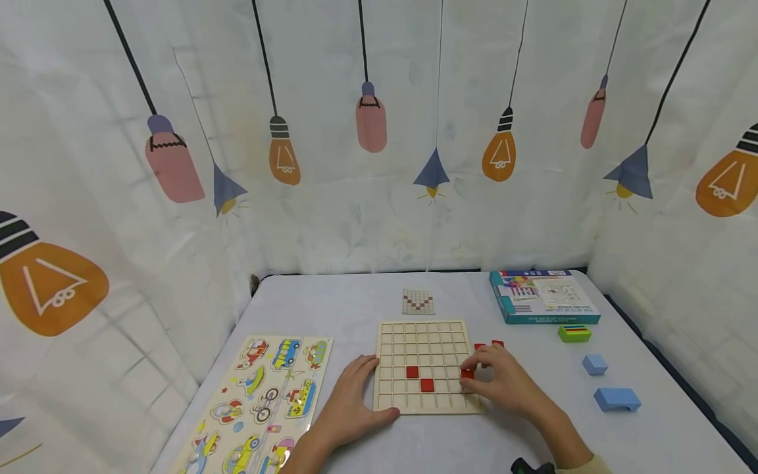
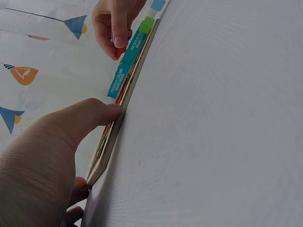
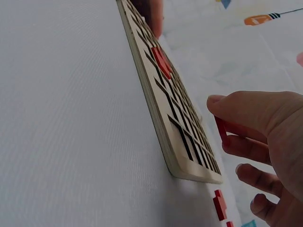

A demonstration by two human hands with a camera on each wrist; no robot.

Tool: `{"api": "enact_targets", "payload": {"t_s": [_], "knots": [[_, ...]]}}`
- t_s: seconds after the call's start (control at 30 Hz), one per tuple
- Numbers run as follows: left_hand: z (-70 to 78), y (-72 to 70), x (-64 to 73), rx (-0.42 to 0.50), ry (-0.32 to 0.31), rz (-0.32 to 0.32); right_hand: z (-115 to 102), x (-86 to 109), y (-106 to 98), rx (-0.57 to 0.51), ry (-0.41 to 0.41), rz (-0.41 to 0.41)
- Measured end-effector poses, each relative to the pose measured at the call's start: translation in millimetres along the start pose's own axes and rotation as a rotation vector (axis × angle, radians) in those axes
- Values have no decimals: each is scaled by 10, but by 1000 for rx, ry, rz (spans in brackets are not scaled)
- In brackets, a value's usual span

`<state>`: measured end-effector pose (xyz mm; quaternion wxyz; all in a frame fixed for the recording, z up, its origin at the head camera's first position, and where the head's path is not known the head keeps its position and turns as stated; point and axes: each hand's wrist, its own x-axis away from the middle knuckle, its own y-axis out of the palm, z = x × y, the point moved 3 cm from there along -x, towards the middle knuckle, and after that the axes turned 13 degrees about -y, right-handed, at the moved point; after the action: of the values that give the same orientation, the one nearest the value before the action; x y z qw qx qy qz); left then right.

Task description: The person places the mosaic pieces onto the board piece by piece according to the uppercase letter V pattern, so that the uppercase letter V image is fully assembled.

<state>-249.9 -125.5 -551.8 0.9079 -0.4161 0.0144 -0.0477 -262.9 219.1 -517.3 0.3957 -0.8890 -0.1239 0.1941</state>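
Note:
A wooden grid board [image 1: 393, 332] lies on the white table with two red square tiles, one of them a red tile [image 1: 427, 385] near its lower middle. My left hand [image 1: 355, 405] rests at the board's left edge, its thumb on the near corner. Between thumb and fingertips my right hand [image 1: 503, 378] pinches another red tile [image 3: 221, 130] over the board's right side. In the right wrist view this tile is held above the board's surface. Loose red tiles [image 3: 219, 205] lie just beyond the board's right edge.
Behind the board is a small pattern card [image 1: 418, 302]. A vehicle picture puzzle [image 1: 254, 388] lies at the left. On the right are a teal-edged box [image 1: 545, 296], a green block [image 1: 574, 334], and blue blocks [image 1: 595, 364]. A printed curtain [image 1: 379, 230] encloses the table.

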Motion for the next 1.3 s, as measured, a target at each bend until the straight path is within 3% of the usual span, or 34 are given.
{"api": "enact_targets", "payload": {"t_s": [1.3], "knots": [[-7,0,8,6,-3,-6,-287,-354,396,-25,-75,-6]]}}
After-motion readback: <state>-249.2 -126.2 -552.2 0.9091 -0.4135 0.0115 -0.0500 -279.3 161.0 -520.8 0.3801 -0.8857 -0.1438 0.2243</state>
